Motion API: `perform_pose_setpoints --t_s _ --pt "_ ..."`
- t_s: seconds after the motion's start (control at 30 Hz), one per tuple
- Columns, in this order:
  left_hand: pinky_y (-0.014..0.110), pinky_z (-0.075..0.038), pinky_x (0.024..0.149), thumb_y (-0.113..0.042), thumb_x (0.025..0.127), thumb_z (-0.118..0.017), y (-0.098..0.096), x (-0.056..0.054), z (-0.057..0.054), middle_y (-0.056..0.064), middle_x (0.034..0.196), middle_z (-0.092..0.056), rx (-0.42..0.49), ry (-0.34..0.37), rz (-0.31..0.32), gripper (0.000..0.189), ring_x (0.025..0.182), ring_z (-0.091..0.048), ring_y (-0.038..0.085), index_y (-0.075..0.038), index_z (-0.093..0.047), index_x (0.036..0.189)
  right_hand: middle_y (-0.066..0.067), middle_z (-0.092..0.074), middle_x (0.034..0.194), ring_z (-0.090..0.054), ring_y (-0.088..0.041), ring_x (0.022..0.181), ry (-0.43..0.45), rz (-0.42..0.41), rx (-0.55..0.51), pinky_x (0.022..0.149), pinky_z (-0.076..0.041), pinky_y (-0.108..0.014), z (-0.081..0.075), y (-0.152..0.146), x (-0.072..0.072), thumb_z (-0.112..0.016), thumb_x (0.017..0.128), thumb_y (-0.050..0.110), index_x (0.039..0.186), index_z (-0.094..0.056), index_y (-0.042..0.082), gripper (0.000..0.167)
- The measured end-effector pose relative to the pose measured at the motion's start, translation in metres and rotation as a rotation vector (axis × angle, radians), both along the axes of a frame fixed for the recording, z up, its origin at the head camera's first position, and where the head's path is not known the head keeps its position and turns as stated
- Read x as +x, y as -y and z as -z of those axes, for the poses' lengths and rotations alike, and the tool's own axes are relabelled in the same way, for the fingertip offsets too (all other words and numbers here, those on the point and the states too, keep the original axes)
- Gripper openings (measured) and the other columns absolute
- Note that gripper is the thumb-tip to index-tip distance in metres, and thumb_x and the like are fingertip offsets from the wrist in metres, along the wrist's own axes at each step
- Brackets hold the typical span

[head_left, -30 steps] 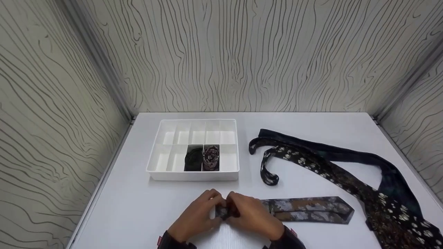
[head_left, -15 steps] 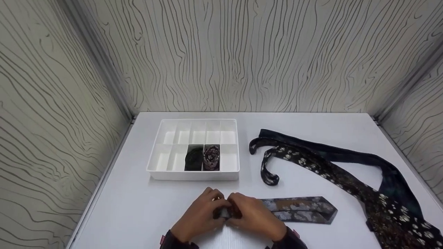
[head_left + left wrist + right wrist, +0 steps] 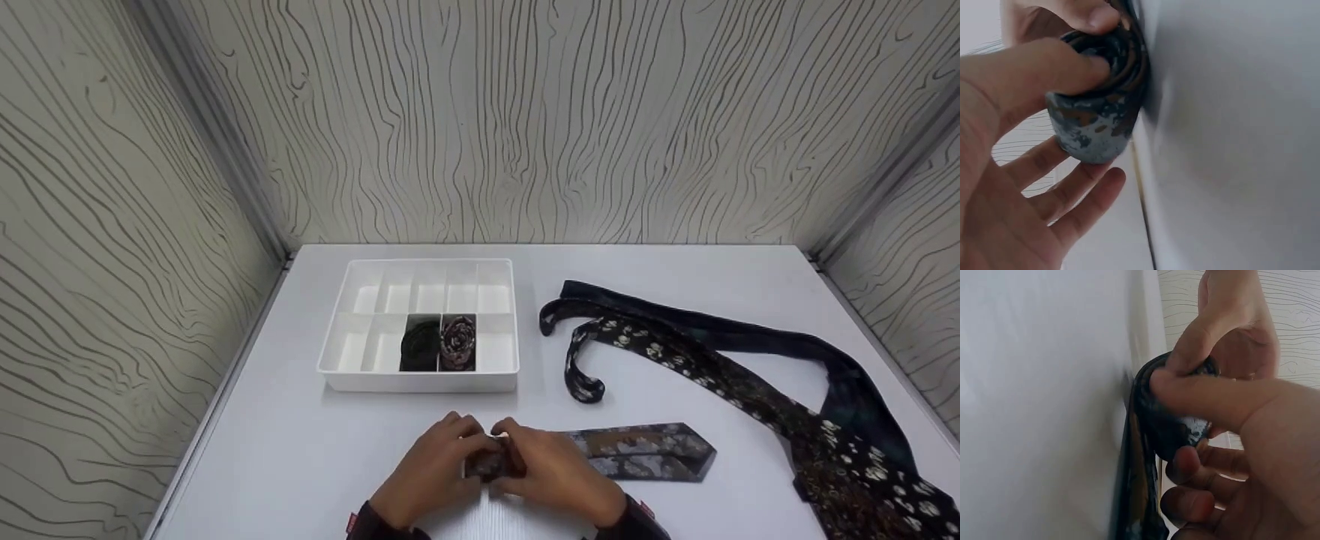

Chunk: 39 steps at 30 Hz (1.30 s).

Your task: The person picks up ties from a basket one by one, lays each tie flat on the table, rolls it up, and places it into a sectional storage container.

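A grey, brown and dark-blue patterned necktie (image 3: 645, 452) lies flat to the right of my hands, its pointed wide end outward. Its other end is wound into a roll (image 3: 1095, 132) between both hands. My left hand (image 3: 437, 466) grips the roll from the left, thumb on the coiled end and fingers at the outer side, as the left wrist view shows. From the right, my right hand (image 3: 553, 466) holds the same roll, with its thumb (image 3: 1202, 396) over the coil. In the right wrist view the unrolled length runs from the coil along the table.
A white divided box (image 3: 420, 381) stands beyond my hands. Two of its front compartments hold a dark rolled tie (image 3: 421, 346) and a reddish patterned rolled tie (image 3: 458, 345). On the right lie a black floral tie (image 3: 675, 360) and a dark navy tie (image 3: 772, 341), overlapping.
The flat part of the patterned necktie has grown shorter, its pointed end drawn left toward my hands as the roll turns. Both hands stay nearly in place.
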State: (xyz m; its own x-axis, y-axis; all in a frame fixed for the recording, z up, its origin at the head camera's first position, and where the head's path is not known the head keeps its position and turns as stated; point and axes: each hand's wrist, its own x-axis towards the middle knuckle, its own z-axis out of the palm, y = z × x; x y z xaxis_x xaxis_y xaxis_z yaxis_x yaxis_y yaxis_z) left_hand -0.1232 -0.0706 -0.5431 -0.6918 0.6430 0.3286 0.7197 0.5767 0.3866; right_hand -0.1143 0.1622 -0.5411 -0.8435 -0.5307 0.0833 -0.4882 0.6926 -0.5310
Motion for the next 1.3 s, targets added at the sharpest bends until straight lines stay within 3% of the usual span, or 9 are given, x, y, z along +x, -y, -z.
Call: perform_pose_setpoints --t_s 0.13,0.23,0.37,0.47,0.67,0.87,1.03,1.2,1.3 --pt "0.025 -0.05 0.083 -0.025 0.078 -0.091 -0.001 -0.001 0.0 -0.01 0.108 -0.067 0.005 -0.019 -0.022 0.046 0.096 -0.056 0.009 -0.025 -0.074 0.12 0.007 -0.072 0.101 -0.066 -0.009 0.087 -0.063 0.022 -0.007 0.072 -0.053 -0.028 0.003 -0.001 -0.001 -0.091 0.082 0.038 0.118 -0.063 0.021 0.048" --pt "0.026 -0.053 0.085 -0.021 0.076 -0.091 -0.001 0.0 0.0 -0.009 0.111 -0.067 0.014 0.009 -0.031 0.052 0.098 -0.058 0.009 -0.025 -0.071 0.123 0.007 -0.068 0.102 -0.064 -0.01 0.09 -0.095 0.052 0.023 0.076 -0.056 -0.031 0.005 -0.003 -0.002 -0.093 0.078 0.037 0.115 -0.065 0.019 0.05" --pt "0.025 -0.055 0.085 -0.016 0.073 -0.09 -0.001 0.0 -0.001 -0.009 0.111 -0.066 0.028 0.051 -0.037 0.049 0.098 -0.057 0.008 -0.026 -0.074 0.119 0.006 -0.066 0.111 -0.066 -0.014 0.099 -0.054 0.066 0.038 0.085 -0.059 -0.038 0.008 -0.006 -0.002 -0.094 0.075 0.044 0.125 -0.063 0.02 0.063" --pt "0.024 -0.055 0.086 -0.018 0.075 -0.091 -0.003 0.0 -0.002 -0.009 0.111 -0.065 0.043 0.065 -0.031 0.047 0.099 -0.055 0.008 -0.026 -0.076 0.119 0.003 -0.071 0.12 -0.071 -0.02 0.104 -0.015 0.041 -0.001 0.089 -0.06 -0.042 0.009 -0.008 -0.003 -0.09 0.079 0.049 0.133 -0.06 0.02 0.068" --pt "0.025 -0.053 0.085 -0.023 0.081 -0.09 -0.007 -0.001 -0.002 -0.008 0.113 -0.064 0.03 0.023 -0.006 0.045 0.099 -0.057 0.009 -0.028 -0.074 0.123 0.007 -0.072 0.109 -0.068 -0.01 0.094 0.075 0.001 -0.057 0.076 -0.055 -0.028 0.01 -0.011 -0.007 -0.085 0.086 0.049 0.123 -0.06 0.026 0.05" --pt "0.024 -0.05 0.081 -0.025 0.079 -0.092 -0.008 -0.004 -0.004 -0.008 0.112 -0.065 -0.017 -0.067 0.003 0.036 0.095 -0.058 0.01 -0.03 -0.081 0.113 0.005 -0.076 0.107 -0.071 -0.012 0.093 0.071 0.009 -0.005 0.078 -0.056 -0.032 0.009 -0.014 -0.009 -0.088 0.081 0.053 0.126 -0.06 0.026 0.059" --pt "0.027 -0.05 0.082 -0.026 0.081 -0.09 -0.011 -0.006 -0.006 -0.006 0.112 -0.065 -0.056 -0.1 0.003 0.033 0.095 -0.056 0.013 -0.028 -0.083 0.113 0.005 -0.075 0.098 -0.068 -0.011 0.082 0.096 0.025 0.035 0.068 -0.052 -0.03 0.009 -0.014 -0.009 -0.084 0.082 0.06 0.122 -0.06 0.024 0.059" --pt "0.028 -0.05 0.085 -0.023 0.078 -0.089 -0.015 -0.006 -0.004 -0.007 0.114 -0.064 -0.051 -0.089 -0.01 0.047 0.099 -0.057 0.012 -0.028 -0.075 0.123 0.002 -0.074 0.093 -0.068 -0.012 0.078 0.091 0.012 0.033 0.064 -0.05 -0.029 0.008 -0.015 -0.011 -0.083 0.086 0.055 0.127 -0.059 0.022 0.058" --pt "0.029 -0.05 0.085 -0.02 0.072 -0.089 -0.014 -0.006 -0.002 -0.008 0.112 -0.064 -0.041 -0.096 -0.023 0.052 0.098 -0.058 0.012 -0.028 -0.073 0.12 0.003 -0.072 0.088 -0.065 -0.01 0.074 0.08 0.003 0.035 0.063 -0.05 -0.028 0.008 -0.015 -0.01 -0.086 0.085 0.049 0.128 -0.058 0.022 0.059"
